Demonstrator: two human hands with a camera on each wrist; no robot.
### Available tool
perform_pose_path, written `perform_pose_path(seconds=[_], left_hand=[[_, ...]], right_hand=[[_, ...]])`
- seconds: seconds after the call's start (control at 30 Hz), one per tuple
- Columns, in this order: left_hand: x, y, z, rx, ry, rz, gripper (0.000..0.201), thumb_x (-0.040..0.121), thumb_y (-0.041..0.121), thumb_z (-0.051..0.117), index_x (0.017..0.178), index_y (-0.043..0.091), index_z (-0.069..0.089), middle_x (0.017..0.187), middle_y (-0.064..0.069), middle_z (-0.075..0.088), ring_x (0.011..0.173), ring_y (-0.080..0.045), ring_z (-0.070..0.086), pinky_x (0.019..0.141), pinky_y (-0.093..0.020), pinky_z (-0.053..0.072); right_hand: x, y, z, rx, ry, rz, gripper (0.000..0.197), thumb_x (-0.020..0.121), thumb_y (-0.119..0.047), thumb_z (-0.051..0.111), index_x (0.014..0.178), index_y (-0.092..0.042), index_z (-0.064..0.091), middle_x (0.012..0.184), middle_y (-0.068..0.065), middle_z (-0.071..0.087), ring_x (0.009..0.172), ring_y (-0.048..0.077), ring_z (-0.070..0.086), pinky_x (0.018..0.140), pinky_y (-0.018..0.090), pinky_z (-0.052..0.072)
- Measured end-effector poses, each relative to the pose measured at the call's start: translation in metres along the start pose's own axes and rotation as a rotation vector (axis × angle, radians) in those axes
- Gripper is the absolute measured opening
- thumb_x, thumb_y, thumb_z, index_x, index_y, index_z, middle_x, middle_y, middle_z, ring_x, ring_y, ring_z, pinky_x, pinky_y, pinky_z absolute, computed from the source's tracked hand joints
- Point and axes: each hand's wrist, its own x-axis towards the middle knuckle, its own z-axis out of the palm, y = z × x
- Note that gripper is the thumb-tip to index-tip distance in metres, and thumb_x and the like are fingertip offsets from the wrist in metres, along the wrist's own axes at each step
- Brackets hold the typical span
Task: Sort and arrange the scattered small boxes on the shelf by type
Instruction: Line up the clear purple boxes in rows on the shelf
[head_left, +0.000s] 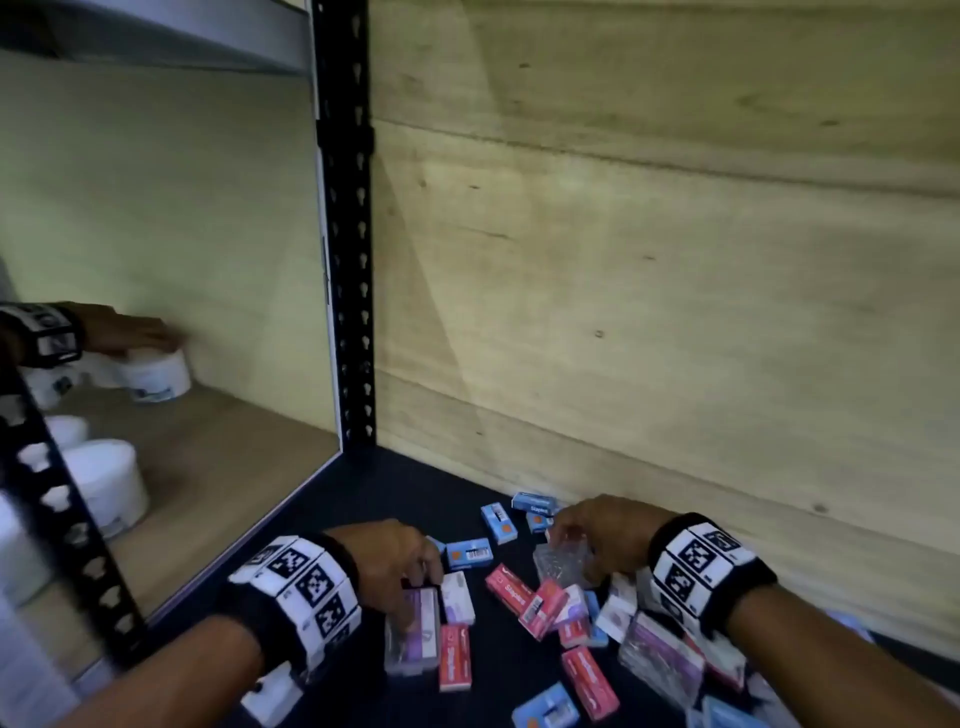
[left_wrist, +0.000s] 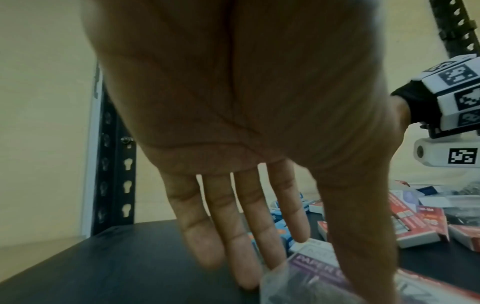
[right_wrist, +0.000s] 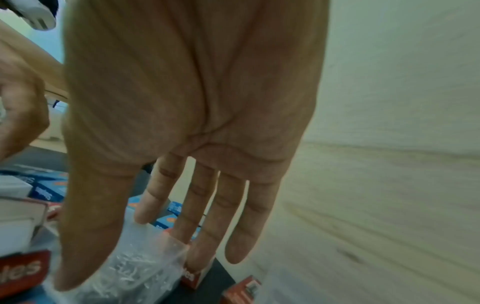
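**Two hands down in the pile of little boxes**

Nearest, at the front edge of the dark shelf (head_left: 363, 499), lie a light blue box (head_left: 545, 707) and a red staples box (head_left: 590, 683), flat and pointing different ways. Just past them the left hand (head_left: 392, 564) is down on a purple paper-clip box (head_left: 413, 630). That box lies flat with its long side running from front to back, and a red box (head_left: 455, 658) lies right beside it the same way. In the left wrist view the fingers (left_wrist: 241, 242) look nearly straight, with the thumb down along the box's side — I cannot tell if the grip has closed on it yet.

To the right, the right hand (head_left: 597, 540) reaches over a clear case of paper clips (head_left: 563, 564). In the right wrist view its fingers (right_wrist: 207, 222) are long and spread wide, touching the clear case (right_wrist: 135, 265) but not curled round it.

These boxes look small, light and stiff, so I think they will slide and stack easily. The clear case looks smooth and may slip. Holding each one by its two long sides seems best.

Farther back, near the wooden wall (head_left: 675, 260), sit more blue boxes (head_left: 497, 522), turned every which way — nothing is sorted yet.
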Motion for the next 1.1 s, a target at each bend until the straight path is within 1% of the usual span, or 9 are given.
perform_pose_path(seconds=[0.17,0.23,0.3,0.43,0.57,0.73,0.83,0.97,1.1], left_hand=[[-0.005,-0.007,0.011,-0.109,0.030,-0.047,0.046,0.076,0.022,0.078,0.118,0.033,0.064,0.105,0.014,0.067,0.091,-0.004,0.062,0.086,-0.021,0.050],[-0.007,-0.008,0.015,-0.139,0.043,-0.076,0.045,0.077,0.023,0.078,0.118,0.033,0.063,0.109,0.013,0.068,0.097,-0.006,0.063,0.090,-0.023,0.050],[-0.008,-0.007,0.019,-0.150,0.066,-0.110,0.045,0.077,0.024,0.078,0.119,0.033,0.064,0.111,0.011,0.068,0.100,-0.007,0.063,0.091,-0.024,0.050],[-0.011,-0.004,0.024,-0.145,0.117,-0.152,0.045,0.078,0.027,0.077,0.120,0.034,0.063,0.112,0.013,0.064,0.100,-0.006,0.061,0.093,-0.025,0.048],[-0.018,0.002,0.027,-0.121,0.166,-0.168,0.042,0.083,0.028,0.072,0.124,0.033,0.062,0.117,0.012,0.063,0.100,-0.004,0.058,0.088,-0.020,0.044],[-0.020,0.006,0.031,-0.120,0.174,-0.195,0.040,0.085,0.027,0.070,0.124,0.033,0.061,0.117,0.012,0.063,0.099,-0.003,0.056,0.087,-0.019,0.042],[-0.018,0.005,0.029,-0.135,0.161,-0.197,0.039,0.085,0.025,0.071,0.122,0.031,0.063,0.115,0.012,0.064,0.099,-0.004,0.057,0.084,-0.018,0.041],[-0.017,-0.004,0.026,-0.218,0.144,-0.179,0.042,0.078,0.027,0.079,0.118,0.029,0.066,0.103,0.013,0.070,0.099,-0.006,0.064,0.094,-0.024,0.049],[-0.024,-0.014,0.027,-0.314,0.135,-0.116,0.034,0.076,0.025,0.082,0.108,0.027,0.072,0.096,0.011,0.075,0.092,-0.004,0.068,0.085,-0.018,0.052]], right_hand=[[0.001,-0.005,0.002,0.011,0.052,0.060,0.048,0.073,-0.015,0.080,0.117,-0.029,0.065,0.121,-0.004,0.060,0.098,0.015,0.058,0.076,0.023,0.046],[0.001,-0.010,0.002,-0.014,0.061,0.079,0.049,0.072,-0.013,0.080,0.117,-0.029,0.066,0.123,-0.003,0.059,0.097,0.017,0.059,0.076,0.024,0.049],[0.003,-0.010,0.003,-0.029,0.070,0.089,0.051,0.071,-0.011,0.082,0.116,-0.029,0.067,0.124,-0.002,0.059,0.102,0.019,0.061,0.080,0.028,0.053],[0.002,-0.010,0.007,-0.047,0.096,0.101,0.050,0.071,-0.011,0.082,0.115,-0.030,0.067,0.123,-0.003,0.059,0.104,0.019,0.062,0.080,0.027,0.051],[-0.002,-0.011,0.010,-0.053,0.116,0.090,0.049,0.073,-0.011,0.080,0.118,-0.028,0.066,0.123,-0.002,0.059,0.104,0.020,0.062,0.074,0.026,0.048],[-0.004,-0.008,0.015,0.004,0.149,0.075,0.048,0.070,-0.011,0.082,0.111,-0.033,0.068,0.119,-0.004,0.061,0.099,0.018,0.063,0.080,0.028,0.054],[-0.002,-0.006,0.016,0.009,0.139,0.067,0.049,0.073,-0.010,0.080,0.115,-0.031,0.067,0.120,-0.004,0.061,0.100,0.018,0.062,0.082,0.029,0.053],[-0.004,-0.004,0.019,-0.003,0.121,0.056,0.048,0.079,-0.014,0.074,0.122,-0.030,0.061,0.120,-0.002,0.060,0.098,0.018,0.059,0.081,0.028,0.050],[-0.004,-0.006,0.021,-0.016,0.095,0.041,0.044,0.088,-0.021,0.066,0.129,-0.029,0.055,0.120,-0.001,0.061,0.100,0.017,0.058,0.081,0.028,0.046]])
